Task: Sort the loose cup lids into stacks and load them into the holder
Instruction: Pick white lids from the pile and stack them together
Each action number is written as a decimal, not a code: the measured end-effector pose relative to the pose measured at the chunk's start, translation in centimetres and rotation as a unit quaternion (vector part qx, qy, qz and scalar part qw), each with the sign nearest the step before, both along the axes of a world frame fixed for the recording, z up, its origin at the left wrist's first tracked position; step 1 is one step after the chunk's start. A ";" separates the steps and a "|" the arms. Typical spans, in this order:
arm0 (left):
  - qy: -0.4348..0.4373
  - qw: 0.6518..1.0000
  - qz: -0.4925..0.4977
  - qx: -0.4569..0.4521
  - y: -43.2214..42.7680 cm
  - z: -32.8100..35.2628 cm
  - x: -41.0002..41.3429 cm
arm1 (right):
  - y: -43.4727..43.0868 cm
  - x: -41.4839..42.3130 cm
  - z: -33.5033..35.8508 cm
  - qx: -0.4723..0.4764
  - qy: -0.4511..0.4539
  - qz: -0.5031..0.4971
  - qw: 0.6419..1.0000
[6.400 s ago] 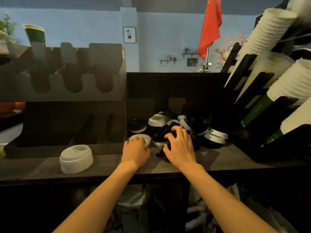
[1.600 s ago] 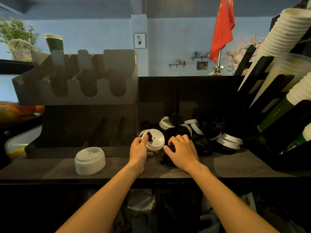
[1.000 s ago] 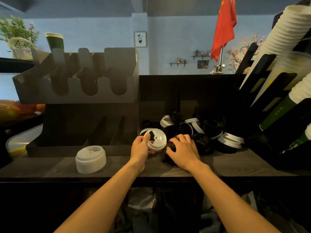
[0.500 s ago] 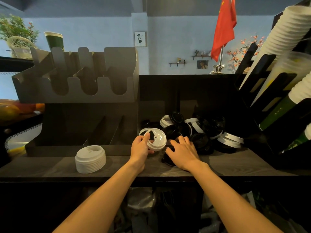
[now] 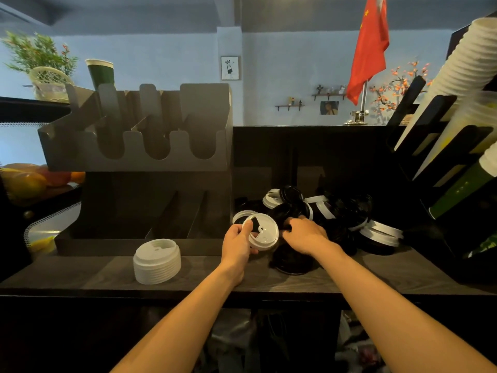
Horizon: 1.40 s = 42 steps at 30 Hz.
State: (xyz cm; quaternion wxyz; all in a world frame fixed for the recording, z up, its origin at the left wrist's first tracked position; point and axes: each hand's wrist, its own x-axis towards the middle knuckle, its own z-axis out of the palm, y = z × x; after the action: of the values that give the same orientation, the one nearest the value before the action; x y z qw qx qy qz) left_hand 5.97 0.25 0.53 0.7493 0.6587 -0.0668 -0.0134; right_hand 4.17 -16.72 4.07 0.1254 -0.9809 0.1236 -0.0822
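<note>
Head view: the white lid (image 5: pixel 263 233), tilted and pinched by its rim in the left grip (image 5: pixel 238 244), could slip into the loose pile (image 5: pixel 338 211) if the right grip (image 5: pixel 306 235), curled into that pile with its hold unclear, jostles it. The lid sits at the left grip's fingertips, well right of the white stack (image 5: pixel 157 261).

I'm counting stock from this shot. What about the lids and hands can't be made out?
Head view only:
What the right hand grips, if anything: fingertips buried among the black lids.
Number of black lids: dark on dark, overlapping.
Lower slots of the holder: deep shadow.
The cup stacks: cut by right edge.
Behind the left hand and its white lid: hidden by them.
</note>
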 end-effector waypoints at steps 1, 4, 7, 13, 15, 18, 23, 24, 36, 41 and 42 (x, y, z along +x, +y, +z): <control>0.000 1.000 -0.001 -0.001 0.0 0.0 0.0 | 0.1 0.2 -0.2 -0.025 0.007 0.002 1.000; -0.001 1.000 -0.003 0.003 0.1 -0.1 0.0 | 0.4 0.6 -0.8 -0.069 -0.001 -0.008 0.998; -0.003 1.000 -0.004 0.010 0.2 -0.1 0.0 | 0.4 0.7 -0.5 -0.100 -0.019 -0.017 0.995; -0.015 1.000 -0.004 0.013 0.0 -0.2 0.0 | -1.0 -0.3 0.3 0.076 -0.139 0.004 0.987; -0.028 0.999 -0.008 0.029 -0.1 -0.2 -0.1 | -1.5 -0.9 0.3 0.180 -0.190 0.004 0.965; -0.035 0.999 -0.011 0.034 -0.2 -0.1 -0.4 | -1.9 -1.9 0.3 0.296 -0.225 0.006 0.928; -0.037 0.999 0.000 0.020 -0.1 0.1 -0.8 | -2.6 -3.2 -0.8 0.339 -0.276 -0.036 0.898; -0.042 0.999 0.000 0.027 -0.2 0.1 -0.9 | -2.7 -3.5 -1.0 0.339 -0.272 -0.039 0.900; -0.054 0.996 -0.002 0.072 -0.4 -0.1 -0.8 | -1.4 -5.7 -3.7 0.032 -0.184 0.038 0.982; -0.040 0.997 -0.015 0.060 -0.3 0.0 -1.1 | -1.4 -5.9 -3.9 -0.020 -0.206 0.062 0.976; -0.037 0.998 -0.017 0.053 -0.3 0.0 -1.1 | -1.6 -6.0 -3.9 -0.012 -0.223 0.057 0.973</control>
State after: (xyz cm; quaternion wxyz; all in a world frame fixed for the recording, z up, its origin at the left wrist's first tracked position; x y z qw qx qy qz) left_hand 4.84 -0.06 0.53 0.7102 0.6962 -0.1046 -0.0055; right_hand -1.79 -18.29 0.22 0.1429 -0.9446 0.0349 -0.2934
